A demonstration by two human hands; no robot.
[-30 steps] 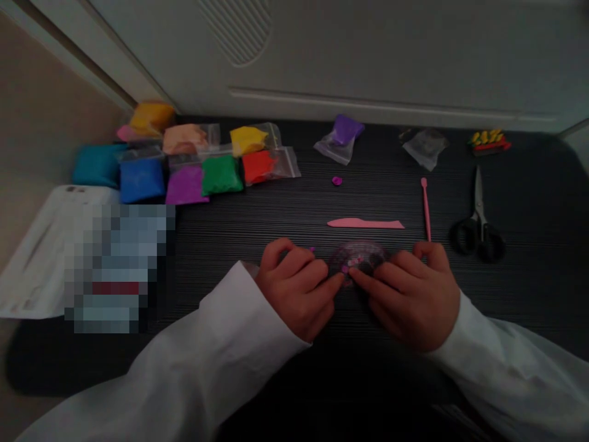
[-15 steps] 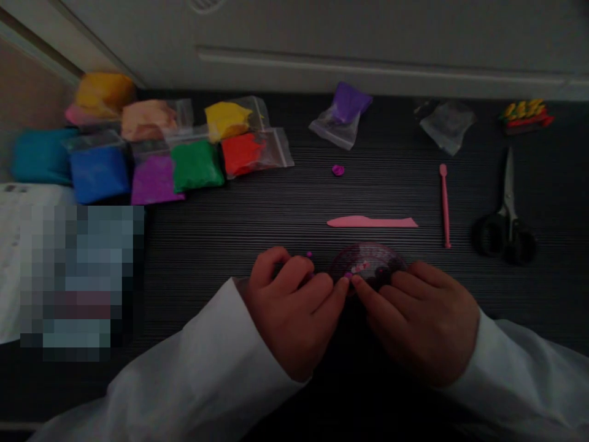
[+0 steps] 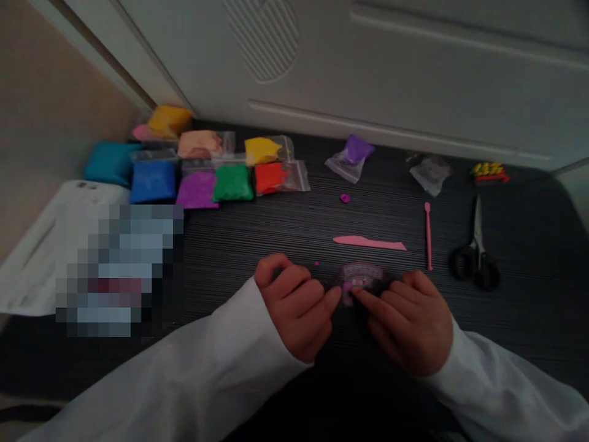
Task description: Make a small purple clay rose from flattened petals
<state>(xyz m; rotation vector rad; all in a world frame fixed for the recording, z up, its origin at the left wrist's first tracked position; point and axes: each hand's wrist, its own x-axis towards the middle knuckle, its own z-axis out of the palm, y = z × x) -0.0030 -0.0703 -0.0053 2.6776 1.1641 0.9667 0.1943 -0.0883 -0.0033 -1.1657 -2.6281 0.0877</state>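
A clear, pink-tinted protractor (image 3: 365, 270) is between my two hands, low over the near part of the dark table. My left hand (image 3: 297, 307) is closed on its left side, the index fingertip beside a small purple clay piece (image 3: 347, 287) that lies against the plastic. On the other side, my right hand (image 3: 409, 319) grips the protractor, its index finger stretched to the clay piece. Both thumbs are hidden. A tiny purple crumb (image 3: 316, 263) rests just beyond my left hand. Beyond the protractor lies a pink plastic clay knife (image 3: 369, 243).
Bags of coloured clay, including a green one (image 3: 233, 182), cluster at the back left. A purple clay bag (image 3: 358, 149) and a purple clay lump (image 3: 345, 198) lie mid-table. A thin pink tool (image 3: 428, 236) and scissors (image 3: 477, 245) are on the right; a pixelated item (image 3: 124, 270) is left.
The camera view has shifted and tilted. My left index fingertip has parted slightly from the right one, and the purple piece on the protractor looks wider and flatter.
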